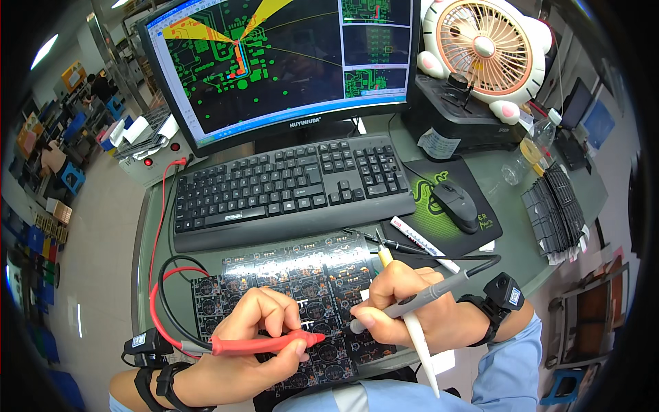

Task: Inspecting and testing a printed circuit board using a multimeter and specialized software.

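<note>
My left hand [255, 312] is closed around a red test probe [264, 344], whose tip points down at a dark circuit board panel [240, 275]. My right hand [449, 321] grips a grey test probe [429, 294] with its tip low over the same panel, close to the red one. Also held in that hand is a slim white pen-like tool [420, 349], with a yellow collar and a pointed end directed away from me. Whether either probe tip touches the board cannot be made out. The panel carries rows of repeated circuits and lies between me and the keyboard.
Behind the panel are a black keyboard [261, 189] and a monitor [274, 123] showing a green board layout. To the right sit a mouse [455, 204], a white marker [422, 244], a fan [484, 47] and stacked black parts [555, 213]. A red cable [163, 226] runs leftward to a box [147, 168].
</note>
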`<state>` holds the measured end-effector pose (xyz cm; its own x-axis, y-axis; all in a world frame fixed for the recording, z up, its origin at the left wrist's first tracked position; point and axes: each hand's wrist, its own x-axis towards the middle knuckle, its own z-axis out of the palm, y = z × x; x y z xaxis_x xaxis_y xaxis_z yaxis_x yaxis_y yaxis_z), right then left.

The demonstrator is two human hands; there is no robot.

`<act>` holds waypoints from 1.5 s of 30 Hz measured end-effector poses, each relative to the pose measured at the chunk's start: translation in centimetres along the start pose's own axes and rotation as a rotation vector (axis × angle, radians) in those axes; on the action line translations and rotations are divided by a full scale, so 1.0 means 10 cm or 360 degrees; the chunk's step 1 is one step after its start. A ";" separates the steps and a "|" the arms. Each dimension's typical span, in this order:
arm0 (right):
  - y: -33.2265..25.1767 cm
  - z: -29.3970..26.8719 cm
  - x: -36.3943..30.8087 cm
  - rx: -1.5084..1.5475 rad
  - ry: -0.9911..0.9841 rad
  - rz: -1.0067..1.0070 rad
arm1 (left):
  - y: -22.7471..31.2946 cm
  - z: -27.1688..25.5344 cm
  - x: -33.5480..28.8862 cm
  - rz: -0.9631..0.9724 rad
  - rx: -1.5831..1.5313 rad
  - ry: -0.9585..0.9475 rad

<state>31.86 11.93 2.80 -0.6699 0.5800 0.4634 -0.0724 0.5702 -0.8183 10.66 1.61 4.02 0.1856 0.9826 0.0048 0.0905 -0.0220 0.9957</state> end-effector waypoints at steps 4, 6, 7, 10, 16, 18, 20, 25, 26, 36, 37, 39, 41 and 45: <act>-0.02 -0.02 0.01 -0.0043 0.0005 -0.0022 | -0.04 -0.02 0.01 0.0031 0.0111 -0.0033; -0.02 -0.05 0.07 -0.0068 -0.0101 0.0036 | -0.03 -0.01 0.00 0.0010 0.0002 -0.0002; -0.07 -0.08 0.13 -0.0048 -0.0157 0.0139 | -0.02 0.01 0.00 -0.0005 -0.0110 0.0024; -0.09 -0.03 0.35 0.0005 -0.0161 0.0043 | 0.15 0.03 0.07 0.0014 0.0039 -0.0039; -0.11 -0.06 0.40 0.0209 -0.0458 0.0201 | 0.28 -0.13 0.02 -0.0297 -0.0117 -0.0083; -0.07 -0.19 0.30 0.0291 -0.0439 0.0242 | 0.27 -0.18 0.03 -0.0310 -0.0567 0.0002; 0.10 -0.22 0.21 0.0102 -0.0433 -0.0195 | 0.24 -0.35 0.03 -0.0248 -0.0681 -0.0191; 0.12 -0.16 -0.05 -0.0169 -0.0397 -0.0507 | 0.21 -0.41 0.09 0.0260 -0.0441 -0.0728; 0.11 -0.15 -0.08 -0.0146 -0.0361 -0.0488 | 0.17 -0.46 0.15 0.0372 -0.0319 -0.1031; 0.09 -0.05 -0.21 -0.0083 -0.0298 -0.0561 | 0.05 -0.46 0.17 0.0425 0.0144 -0.1314; 0.08 -0.06 -0.22 -0.0097 -0.0287 -0.0518 | 0.06 -0.46 0.18 0.0419 0.0134 -0.1327; 0.07 -0.05 -0.20 -0.0086 -0.0276 -0.0505 | 0.06 -0.46 0.17 0.0404 0.0129 -0.1326; 0.06 -0.06 -0.20 -0.0221 -0.0255 -0.0551 | 0.05 -0.45 0.15 0.0416 0.0137 -0.1307; 0.06 0.04 -0.25 -0.0143 -0.0079 -0.0501 | 0.06 -0.45 0.15 0.0397 0.0137 -0.1302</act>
<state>33.17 10.57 1.04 -0.6603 0.3397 0.6698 -0.2174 0.7672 -0.6035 6.61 3.92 5.00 0.8540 0.5061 0.1209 0.0211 -0.2659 0.9638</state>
